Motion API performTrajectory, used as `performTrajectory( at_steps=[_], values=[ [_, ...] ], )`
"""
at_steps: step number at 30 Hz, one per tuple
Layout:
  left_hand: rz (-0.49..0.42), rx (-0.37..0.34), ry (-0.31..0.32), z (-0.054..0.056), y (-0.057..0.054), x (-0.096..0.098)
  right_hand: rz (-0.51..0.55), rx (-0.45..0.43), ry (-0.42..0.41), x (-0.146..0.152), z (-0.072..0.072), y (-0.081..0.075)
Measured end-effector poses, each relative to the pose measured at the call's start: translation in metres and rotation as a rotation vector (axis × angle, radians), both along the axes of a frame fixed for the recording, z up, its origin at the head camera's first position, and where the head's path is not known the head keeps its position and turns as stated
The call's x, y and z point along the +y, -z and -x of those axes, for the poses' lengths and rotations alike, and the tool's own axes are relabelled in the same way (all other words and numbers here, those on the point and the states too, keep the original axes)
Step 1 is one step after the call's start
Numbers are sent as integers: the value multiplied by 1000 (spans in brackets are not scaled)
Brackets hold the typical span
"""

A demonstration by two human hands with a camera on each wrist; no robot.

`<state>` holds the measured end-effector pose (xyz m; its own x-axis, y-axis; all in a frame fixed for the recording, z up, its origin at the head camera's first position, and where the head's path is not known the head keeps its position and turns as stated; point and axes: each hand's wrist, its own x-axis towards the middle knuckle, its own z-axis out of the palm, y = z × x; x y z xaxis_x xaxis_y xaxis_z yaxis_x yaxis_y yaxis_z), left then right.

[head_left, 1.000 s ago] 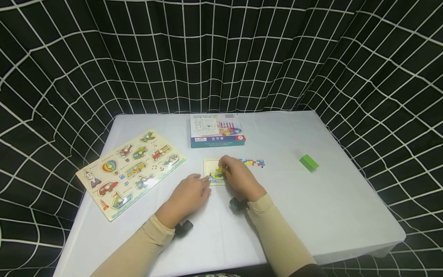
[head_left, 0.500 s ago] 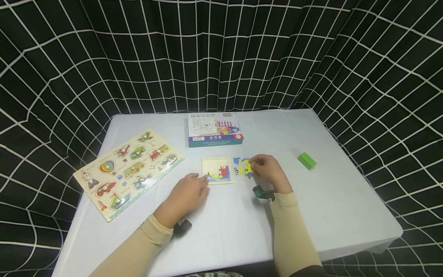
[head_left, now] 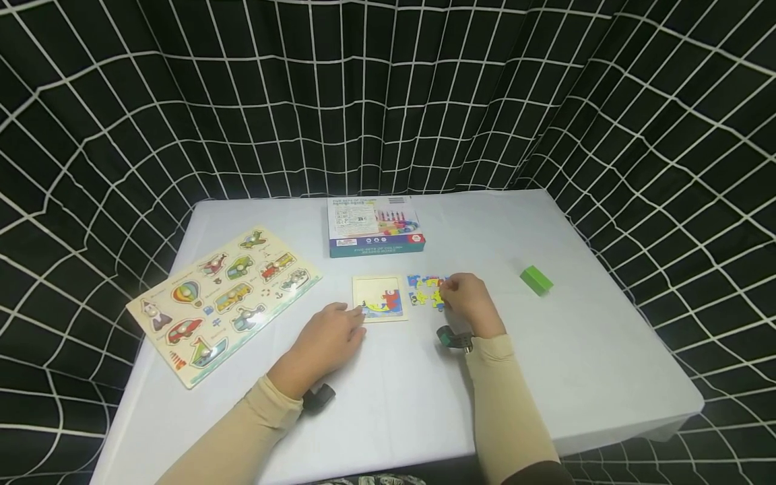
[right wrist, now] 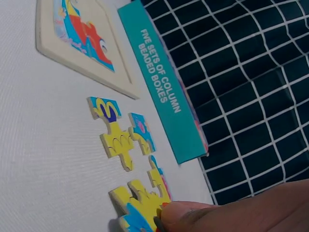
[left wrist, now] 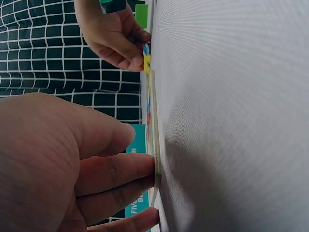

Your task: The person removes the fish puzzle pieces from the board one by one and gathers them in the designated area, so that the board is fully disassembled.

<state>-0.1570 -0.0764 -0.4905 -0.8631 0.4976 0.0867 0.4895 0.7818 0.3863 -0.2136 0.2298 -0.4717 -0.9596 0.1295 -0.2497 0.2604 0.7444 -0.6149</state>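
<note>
Head view: across the white-clothed tabletop (head_left: 388, 397), a teal-and-white cardboard box (head_left: 376, 229) lies beyond the fingers, a cream wooden vehicle board (head_left: 257, 283) left, a green rectangular block (head_left: 536, 280) right.

Left wrist: the left hand (left wrist: 67, 159) touches a pale square wooden puzzle tray (head_left: 358, 289), fingers extended, slightly parted.

Right wrist: the right hand's (right wrist: 241, 210) fingers pinch a mostly hidden, red-showing jigsaw piece (right wrist: 164, 205); loose yellow-and-blue jigsaw pieces (right wrist: 117, 139) lie between them and the tray.

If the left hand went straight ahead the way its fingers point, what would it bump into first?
Most likely the puzzle tray; the left hand seems to be right at its edge, though exact contact is hard to judge.
</note>
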Motion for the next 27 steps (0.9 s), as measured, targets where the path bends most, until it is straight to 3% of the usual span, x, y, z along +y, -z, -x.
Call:
performTrajectory(
  at_steps=[5, 8, 10, 13, 17, 27],
  values=[
    [-6, 10, 0, 0, 0, 1, -17, 14, 20, -4, -1, 1],
    [-9, 11, -2, 1, 0, 1, -21, 65, 20, -11, -2, 2],
    [-6, 13, -4, 1, 0, 1, -16, 133, -31, -20, -2, 4],
    [0, 14, -7, 0, 0, 1, 0, 251, -199, -40, 0, 10],
    [14, 14, -8, 0, -1, 0, -30, 304, -390, -66, 2, 19],
    [27, 12, -11, 0, -2, 2, -70, 294, -420, -75, 3, 20]
  ],
)
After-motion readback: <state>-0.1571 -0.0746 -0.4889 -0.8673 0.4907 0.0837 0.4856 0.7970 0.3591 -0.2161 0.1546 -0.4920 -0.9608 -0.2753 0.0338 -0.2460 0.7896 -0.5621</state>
